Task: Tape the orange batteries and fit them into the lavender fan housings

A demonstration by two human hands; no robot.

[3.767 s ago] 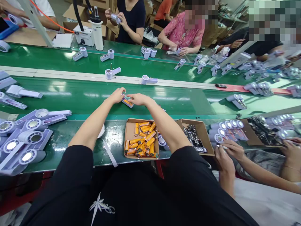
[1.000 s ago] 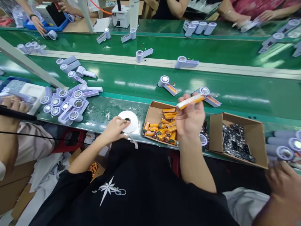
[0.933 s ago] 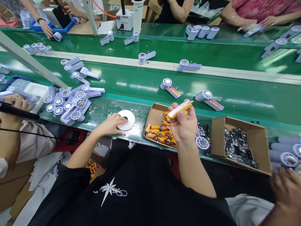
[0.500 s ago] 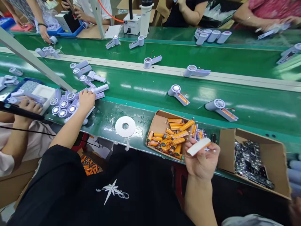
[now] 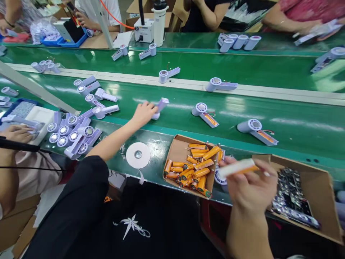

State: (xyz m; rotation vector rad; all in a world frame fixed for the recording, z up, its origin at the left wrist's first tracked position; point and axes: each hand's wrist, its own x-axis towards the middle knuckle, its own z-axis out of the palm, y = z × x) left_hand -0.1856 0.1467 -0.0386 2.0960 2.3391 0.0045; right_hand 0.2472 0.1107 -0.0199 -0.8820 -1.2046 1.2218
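My left hand [image 5: 144, 112] reaches out over the green conveyor belt [image 5: 178, 118] and grips a lilac handheld fan housing [image 5: 159, 107]. My right hand [image 5: 249, 187] is raised near the table's front edge and holds an orange battery [image 5: 238, 167] with a white strip along it. Below it sits an open cardboard box of orange batteries [image 5: 195, 166]. A white tape roll [image 5: 138, 155] lies flat between my arms.
A second cardboard box [image 5: 299, 196] with dark circuit boards stands at the right. A pile of lilac fan housings [image 5: 72, 131] lies at the left. More housings [image 5: 205, 113] ride the belt. Another person's hands [image 5: 16, 133] work at the left; other people sit across the belt.
My left hand left the pile of housings and moved right onto the belt with one housing in it. My right hand shifted right with the battery.
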